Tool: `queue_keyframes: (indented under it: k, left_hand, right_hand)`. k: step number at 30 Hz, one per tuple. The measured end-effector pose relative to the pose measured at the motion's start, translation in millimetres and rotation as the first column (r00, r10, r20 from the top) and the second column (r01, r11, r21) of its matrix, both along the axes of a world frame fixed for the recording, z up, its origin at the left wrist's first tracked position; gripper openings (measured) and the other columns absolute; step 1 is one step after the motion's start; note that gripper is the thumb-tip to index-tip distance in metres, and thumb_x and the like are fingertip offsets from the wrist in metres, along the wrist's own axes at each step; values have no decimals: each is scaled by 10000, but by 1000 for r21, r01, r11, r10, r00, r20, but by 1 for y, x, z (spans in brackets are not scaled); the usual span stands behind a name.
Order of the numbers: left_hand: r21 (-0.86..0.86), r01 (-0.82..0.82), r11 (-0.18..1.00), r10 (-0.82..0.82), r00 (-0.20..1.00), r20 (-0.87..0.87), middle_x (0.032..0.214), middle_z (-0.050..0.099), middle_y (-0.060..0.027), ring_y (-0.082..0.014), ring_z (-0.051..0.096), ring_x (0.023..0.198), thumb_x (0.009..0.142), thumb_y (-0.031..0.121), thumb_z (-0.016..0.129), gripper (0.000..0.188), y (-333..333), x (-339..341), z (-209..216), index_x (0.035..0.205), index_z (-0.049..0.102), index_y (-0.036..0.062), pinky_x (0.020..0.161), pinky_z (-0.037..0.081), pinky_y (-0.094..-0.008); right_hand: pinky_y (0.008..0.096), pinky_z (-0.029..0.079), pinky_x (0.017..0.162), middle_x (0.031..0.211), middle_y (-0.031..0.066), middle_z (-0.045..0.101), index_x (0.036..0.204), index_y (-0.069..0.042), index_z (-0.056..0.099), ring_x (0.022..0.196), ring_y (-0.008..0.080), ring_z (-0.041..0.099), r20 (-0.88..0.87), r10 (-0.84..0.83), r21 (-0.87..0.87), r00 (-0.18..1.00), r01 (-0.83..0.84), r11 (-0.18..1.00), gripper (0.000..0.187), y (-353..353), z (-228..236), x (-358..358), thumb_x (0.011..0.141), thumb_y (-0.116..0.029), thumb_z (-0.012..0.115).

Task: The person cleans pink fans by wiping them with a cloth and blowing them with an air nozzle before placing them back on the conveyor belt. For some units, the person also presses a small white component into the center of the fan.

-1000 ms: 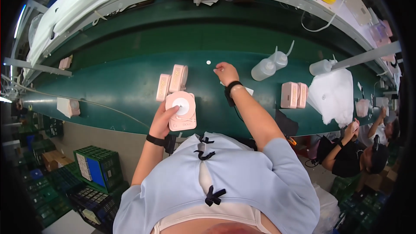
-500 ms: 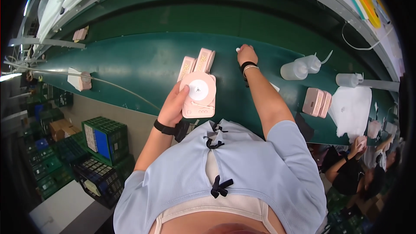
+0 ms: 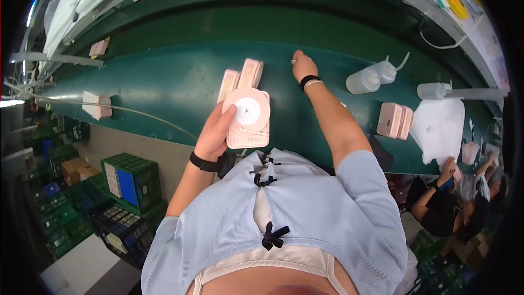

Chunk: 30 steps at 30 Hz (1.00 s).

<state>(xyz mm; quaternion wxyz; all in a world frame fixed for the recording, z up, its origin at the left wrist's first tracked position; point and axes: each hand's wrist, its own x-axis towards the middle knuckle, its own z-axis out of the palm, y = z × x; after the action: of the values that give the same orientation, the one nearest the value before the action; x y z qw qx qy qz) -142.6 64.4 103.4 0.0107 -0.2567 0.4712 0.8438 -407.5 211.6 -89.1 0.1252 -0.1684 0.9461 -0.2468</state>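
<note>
My left hand (image 3: 214,133) grips the left edge of a pink device shaped like a small record player (image 3: 248,137), its thumb lying on the white round centre. The face, with a round disc, a little arm and small buttons, is turned up. Just beyond it, two more pink devices (image 3: 251,73) stand on their sides on the green table (image 3: 180,71), partly hidden by the held one. My right hand (image 3: 304,66) is closed over the far part of the table, away from the device. A tiny white bit shows at its fingers; its kind is unclear.
Clear squeeze bottles (image 3: 363,82) stand at the right, beyond pink devices (image 3: 390,120) and a white sheet (image 3: 439,131). Another pink device (image 3: 103,107) sits far left, near a thin cable (image 3: 147,113). Green crates (image 3: 131,183) stand left below. Another person (image 3: 436,207) works at right.
The view has shifted slightly, so the table's things appear a little further left. Both my hands keep nearly the same places. The other person's hands have moved a little.
</note>
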Motion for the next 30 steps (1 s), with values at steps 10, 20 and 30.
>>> queue_keyframes:
  k: [10,20,30]
  left_hand:
    - [87,63,994,-61,998,-19,1299,582,-123,-198,600,1161,1031,255,505,471,27,-25,17,1396,421,-31,973,509,-336]
    - [59,135,989,-122,976,-179,1289,578,-126,-191,597,1155,1005,233,566,457,80,-30,39,1357,440,-31,956,512,-323]
    - [9,21,1000,-18,965,-263,1239,583,-121,-164,596,1108,980,193,618,458,114,-20,55,1325,414,-28,932,510,-306]
  right_hand:
    - [209,439,546,889,62,707,1010,24,714,633,68,558,403,150,-884,903,341,319,151,71,191,111,870,-32,699]
    - [247,554,648,962,113,735,942,15,712,762,160,698,-381,29,-650,924,-290,702,144,109,250,157,799,31,719]
    - [299,568,667,959,131,717,906,10,696,774,261,703,-659,104,-397,745,-463,792,156,120,259,173,760,28,749]
